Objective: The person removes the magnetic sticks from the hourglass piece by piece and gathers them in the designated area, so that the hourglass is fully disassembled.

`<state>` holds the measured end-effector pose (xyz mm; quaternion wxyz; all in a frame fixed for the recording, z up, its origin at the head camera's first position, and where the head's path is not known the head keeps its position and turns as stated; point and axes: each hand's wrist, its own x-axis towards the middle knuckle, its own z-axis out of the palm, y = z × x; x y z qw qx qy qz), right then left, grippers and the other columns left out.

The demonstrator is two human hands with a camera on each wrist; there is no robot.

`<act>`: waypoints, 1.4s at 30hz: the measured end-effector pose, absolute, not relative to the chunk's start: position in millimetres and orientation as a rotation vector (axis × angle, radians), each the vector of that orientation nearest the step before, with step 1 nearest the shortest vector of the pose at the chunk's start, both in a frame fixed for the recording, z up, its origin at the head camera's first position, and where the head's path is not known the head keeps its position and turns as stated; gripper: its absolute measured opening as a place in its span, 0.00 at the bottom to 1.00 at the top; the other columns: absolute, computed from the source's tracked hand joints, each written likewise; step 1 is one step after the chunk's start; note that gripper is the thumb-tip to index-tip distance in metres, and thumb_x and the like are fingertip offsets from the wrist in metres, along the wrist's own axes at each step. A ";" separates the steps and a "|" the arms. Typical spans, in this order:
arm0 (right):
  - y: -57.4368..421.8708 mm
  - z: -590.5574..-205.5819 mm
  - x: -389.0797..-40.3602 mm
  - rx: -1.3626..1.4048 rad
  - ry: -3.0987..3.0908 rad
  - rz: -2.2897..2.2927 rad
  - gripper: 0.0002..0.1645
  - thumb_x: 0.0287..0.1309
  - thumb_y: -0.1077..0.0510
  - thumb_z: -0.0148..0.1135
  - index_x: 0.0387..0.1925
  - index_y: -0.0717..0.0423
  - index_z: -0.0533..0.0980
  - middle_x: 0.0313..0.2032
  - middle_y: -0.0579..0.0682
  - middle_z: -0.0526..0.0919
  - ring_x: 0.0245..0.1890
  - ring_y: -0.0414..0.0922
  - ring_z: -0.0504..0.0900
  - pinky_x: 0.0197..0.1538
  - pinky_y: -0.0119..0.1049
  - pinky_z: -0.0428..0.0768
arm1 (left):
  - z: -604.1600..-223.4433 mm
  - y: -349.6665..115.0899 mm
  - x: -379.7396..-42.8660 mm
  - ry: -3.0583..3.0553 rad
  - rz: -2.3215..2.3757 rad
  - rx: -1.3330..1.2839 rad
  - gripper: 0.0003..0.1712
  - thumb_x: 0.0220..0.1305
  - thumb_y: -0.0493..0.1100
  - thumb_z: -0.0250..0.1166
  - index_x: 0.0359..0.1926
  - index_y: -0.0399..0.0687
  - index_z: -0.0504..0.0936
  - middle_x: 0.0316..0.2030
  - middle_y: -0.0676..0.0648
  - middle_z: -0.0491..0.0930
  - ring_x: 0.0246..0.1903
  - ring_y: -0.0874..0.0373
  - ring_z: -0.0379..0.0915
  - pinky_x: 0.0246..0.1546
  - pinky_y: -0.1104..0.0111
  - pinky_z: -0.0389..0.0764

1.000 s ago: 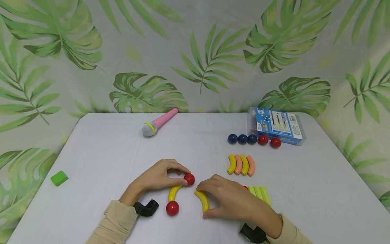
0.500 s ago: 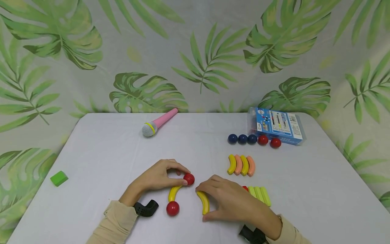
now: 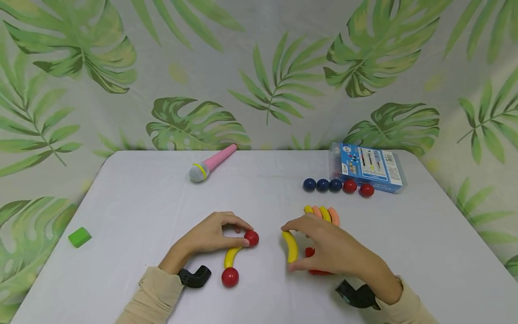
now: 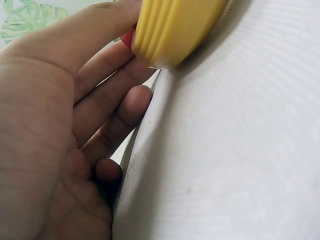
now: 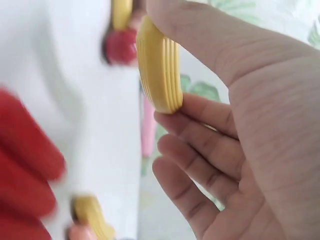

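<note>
My left hand [image 3: 214, 231] pinches a red ball [image 3: 252, 237] between thumb and fingers. A yellow curved rod [image 3: 229, 257] runs from that ball to a second red ball [image 3: 230, 277] nearer me. In the left wrist view, the ridged side of this yellow rod [image 4: 175, 30] is close up, and only a sliver of the held ball shows. Off to the right, my right hand [image 3: 332, 245] holds another yellow curved rod [image 3: 291, 247] by its two ends, thumb at the near end. The right wrist view shows this rod [image 5: 159, 70] raised above the white tabletop.
Red rods [image 5: 25, 165] lie beneath my right hand. Behind it are yellow and orange curved rods [image 3: 333, 216], partly covered. Farther back sit blue balls [image 3: 322, 185], red balls [image 3: 366, 190] and a blue-labelled box [image 3: 372, 166]. A toy microphone [image 3: 212, 163] and green block [image 3: 79, 237] lie leftward.
My right hand has moved right and away from me with its yellow curved rod, now covering the light green rods. The left hand stays on the red ball.
</note>
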<state>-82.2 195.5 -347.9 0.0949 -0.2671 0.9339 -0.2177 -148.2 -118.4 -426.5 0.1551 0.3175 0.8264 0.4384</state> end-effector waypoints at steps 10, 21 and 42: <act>239.5 -331.4 -93.0 -0.748 2.861 -0.756 0.43 0.45 0.34 0.81 0.61 0.42 0.78 0.52 0.39 0.81 0.48 0.43 0.78 0.50 0.43 0.85 | -427.6 -118.5 -148.6 2.370 1.270 0.928 0.16 0.61 0.56 0.76 0.50 0.68 0.89 0.38 0.61 0.83 0.42 0.64 0.76 0.46 0.68 0.76; 280.0 -328.8 -108.6 -0.632 2.903 -0.695 0.45 0.44 0.40 0.84 0.63 0.50 0.77 0.57 0.51 0.81 0.49 0.49 0.80 0.44 0.38 0.85 | -427.2 -118.9 -148.2 2.366 1.269 0.911 0.15 0.60 0.55 0.77 0.49 0.69 0.89 0.38 0.62 0.83 0.42 0.64 0.76 0.46 0.68 0.76; 315.7 -364.6 -132.0 -0.406 2.776 -0.691 0.49 0.48 0.44 0.83 0.66 0.61 0.73 0.54 0.55 0.82 0.46 0.48 0.81 0.46 0.41 0.86 | -427.7 -118.8 -148.5 2.364 1.281 0.886 0.15 0.60 0.55 0.77 0.49 0.70 0.89 0.38 0.62 0.83 0.42 0.64 0.77 0.47 0.69 0.76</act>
